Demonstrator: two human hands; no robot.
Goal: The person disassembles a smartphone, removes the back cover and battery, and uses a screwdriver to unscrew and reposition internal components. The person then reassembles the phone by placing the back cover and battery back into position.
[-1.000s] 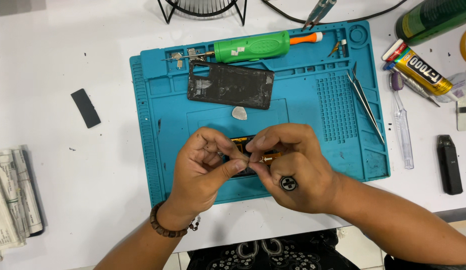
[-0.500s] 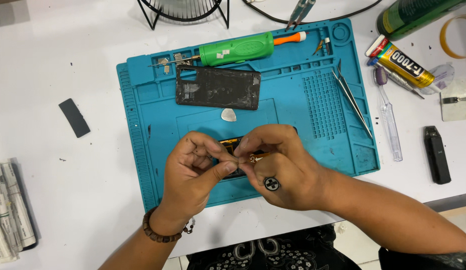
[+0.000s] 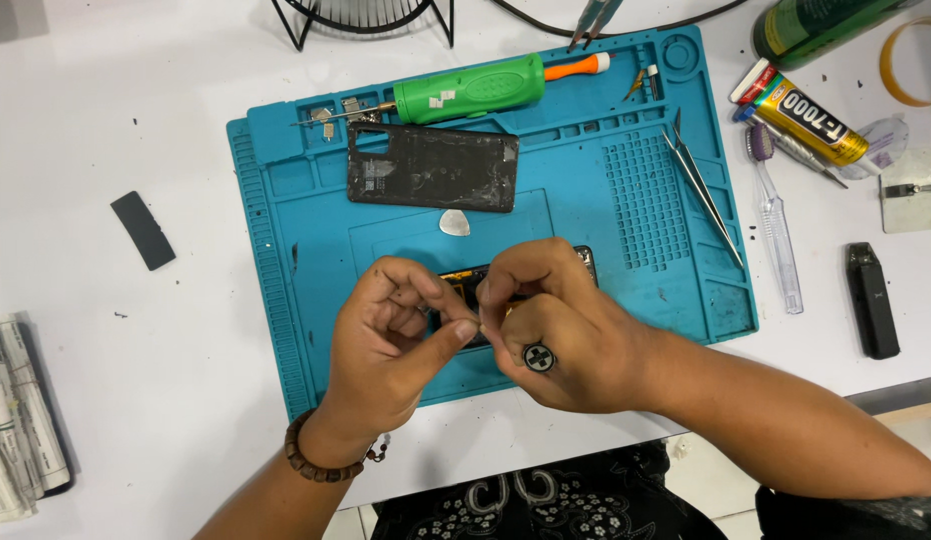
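Both hands over opened phone on blue work mat.

We see the left hand [image 3: 396,335] and right hand [image 3: 551,325] meet, fingertips touching, over the dark phone [image 3: 466,285] on the blue mat [image 3: 606,230]. Behind lie a black back cover [image 3: 433,167], a grey pick [image 3: 455,222], a green screwdriver [image 3: 476,88]; tweezers [image 3: 701,185] lie to the right.

Mat [image 3: 606,260] right half free; back cover [image 3: 433,167], pick [image 3: 455,222] probably block top.

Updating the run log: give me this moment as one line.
left hand: pinching at opened phone | right hand: fingers meeting left's over phone | phone: on blue mat | back cover: apart, above pick
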